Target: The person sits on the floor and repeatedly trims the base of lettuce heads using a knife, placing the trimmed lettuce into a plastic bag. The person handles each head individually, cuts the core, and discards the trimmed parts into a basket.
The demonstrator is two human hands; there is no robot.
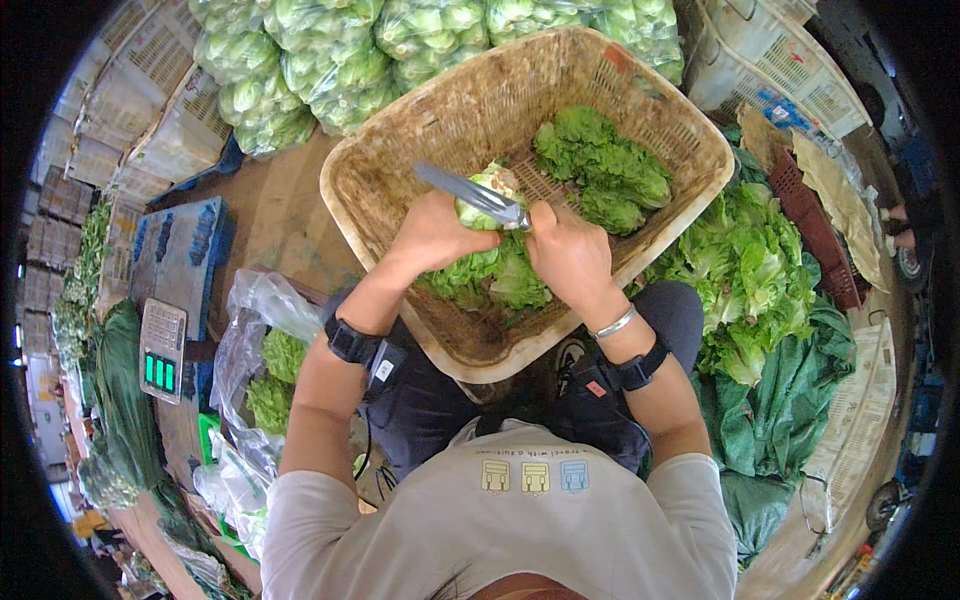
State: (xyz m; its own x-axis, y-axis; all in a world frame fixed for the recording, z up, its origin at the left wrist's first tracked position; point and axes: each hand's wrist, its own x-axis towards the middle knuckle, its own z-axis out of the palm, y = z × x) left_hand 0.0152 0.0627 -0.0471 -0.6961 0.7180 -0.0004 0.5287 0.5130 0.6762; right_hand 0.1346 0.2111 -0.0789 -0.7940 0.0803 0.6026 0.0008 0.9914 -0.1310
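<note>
A large stained plastic crate (390,135) stands tilted before my knees. Over it, my left hand (442,234) grips a head of lettuce (480,214) whose pale stem end points up and away from me. My right hand (571,251) is closed around the handle of a knife (469,193). Its long blade lies across the lettuce near the stem, pointing left; whether the edge touches the lettuce I cannot tell. Loose green leaves (517,281) show beneath my hands. Farther right inside the crate lie trimmed lettuce heads (607,169).
Bagged lettuces (330,67) are stacked behind the crate. Untrimmed lettuce (750,262) lies on a green sack (795,397) at right. On the left are a scale display (163,349), a blue-edged board (176,262) and an open plastic bag (240,360) with lettuce. White crates (765,67) stand back right.
</note>
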